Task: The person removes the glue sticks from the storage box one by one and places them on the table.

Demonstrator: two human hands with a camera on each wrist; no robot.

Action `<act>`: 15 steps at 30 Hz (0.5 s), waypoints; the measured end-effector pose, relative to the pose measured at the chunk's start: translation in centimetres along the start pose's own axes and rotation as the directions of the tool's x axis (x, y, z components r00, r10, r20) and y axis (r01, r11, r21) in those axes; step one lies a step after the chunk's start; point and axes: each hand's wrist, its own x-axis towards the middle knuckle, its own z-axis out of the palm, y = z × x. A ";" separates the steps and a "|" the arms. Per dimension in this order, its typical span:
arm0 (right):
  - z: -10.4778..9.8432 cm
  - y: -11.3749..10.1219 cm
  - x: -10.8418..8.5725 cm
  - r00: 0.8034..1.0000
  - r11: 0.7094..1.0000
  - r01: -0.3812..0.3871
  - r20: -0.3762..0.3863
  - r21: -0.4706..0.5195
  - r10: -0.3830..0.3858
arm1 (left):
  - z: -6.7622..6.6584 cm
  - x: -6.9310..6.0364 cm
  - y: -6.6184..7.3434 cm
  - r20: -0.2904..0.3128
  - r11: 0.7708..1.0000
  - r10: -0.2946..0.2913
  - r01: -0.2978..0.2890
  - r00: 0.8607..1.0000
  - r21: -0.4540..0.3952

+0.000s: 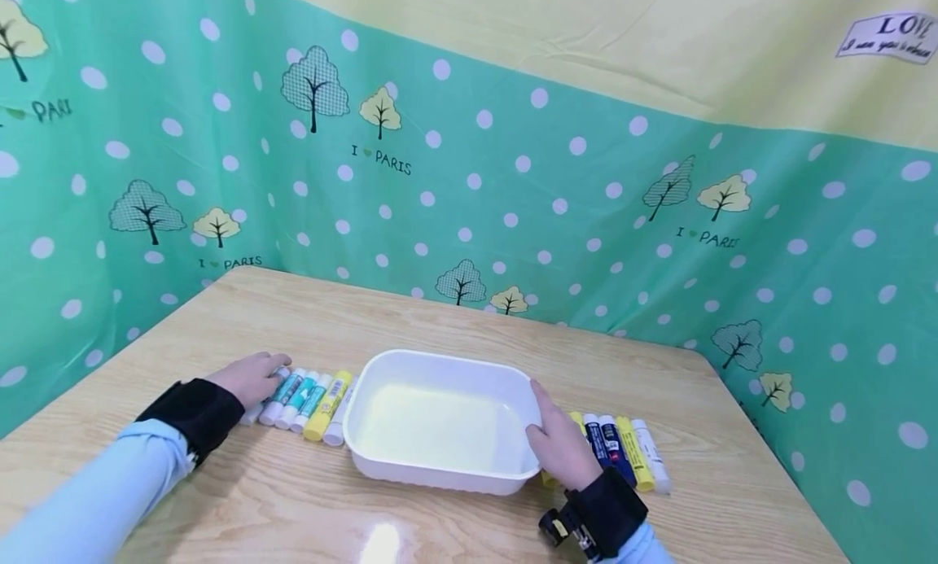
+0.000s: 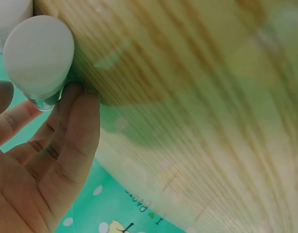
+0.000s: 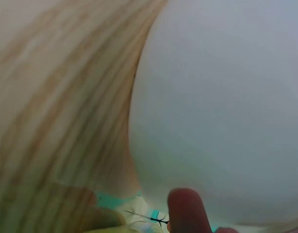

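Observation:
At the left end of a row of glue sticks [image 1: 311, 401], my left hand [image 1: 252, 377] holds the outermost glue stick. In the left wrist view, that glue stick [image 2: 39, 58] shows its round white end, with my fingers [image 2: 80, 126] curved along its side and the thumb partly cut off. My right hand [image 1: 560, 442] grips the right rim of a white plastic basin [image 1: 440, 466], thumb on the inner side. Nothing lies inside the basin. The right wrist view is filled by the basin's pale wall [image 3: 221, 107], with one fingertip [image 3: 187, 208] against it.
Right of the basin lies a second row of yellow, dark blue and white tubes [image 1: 623, 450], partly hidden by my right hand. All stand on a wood-grain table [image 1: 293, 507]. A green and yellow patterned curtain [image 1: 469, 181] hangs behind and at the sides.

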 end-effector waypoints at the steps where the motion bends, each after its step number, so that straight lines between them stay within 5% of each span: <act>1: -0.1 0.0 0.0 1.000 1.000 0.002 0.001 0.008 -0.002 | -0.1 0.0 0.0 -0.001 1.000 0.004 -0.004 1.000 0.002; 15: -1.4 -0.2 -0.1 0.999 0.999 -0.039 0.009 0.021 0.039 | -0.4 -0.1 -0.8 -0.005 1.000 0.004 -0.004 1.000 0.008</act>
